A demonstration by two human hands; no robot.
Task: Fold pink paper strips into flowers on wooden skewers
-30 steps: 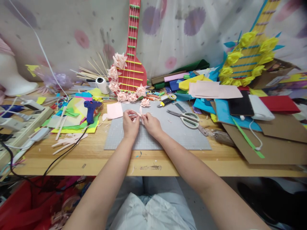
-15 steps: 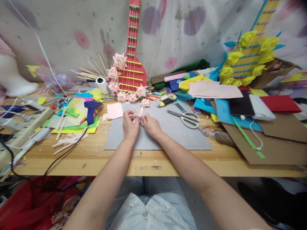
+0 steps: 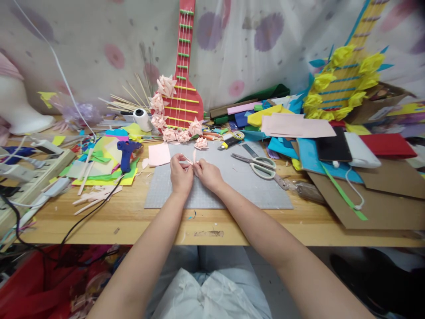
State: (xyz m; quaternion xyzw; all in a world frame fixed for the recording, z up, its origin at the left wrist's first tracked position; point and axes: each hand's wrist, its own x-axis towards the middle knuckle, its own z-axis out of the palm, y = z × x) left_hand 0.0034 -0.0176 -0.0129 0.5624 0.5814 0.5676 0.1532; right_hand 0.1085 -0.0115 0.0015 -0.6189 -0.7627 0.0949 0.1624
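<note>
My left hand (image 3: 181, 173) and my right hand (image 3: 207, 173) meet over the grey cutting mat (image 3: 212, 198), fingertips pinched together. Between them they grip a small piece of pale pink paper (image 3: 194, 156), with thin pointed tips sticking up above the fingers; the rest is hidden by the hands. Just beyond lies a finished-looking pink paper flower (image 3: 201, 143). A flat pink paper square (image 3: 159, 154) rests left of my left hand. Behind stands a red paper guitar (image 3: 184, 104) edged with similar pink flowers.
On the mat's right are scissors (image 3: 262, 167) and a yellow utility knife (image 3: 229, 141). A blue glue gun (image 3: 125, 155) stands on coloured sheets at left, its cord running to the front edge. Paper stacks, cardboard (image 3: 375, 208) and a yellow guitar (image 3: 343, 84) fill the right.
The pink paper's tips have drawn closer together and show less spread above my fingers. Both hands stay nearly in the same place.
</note>
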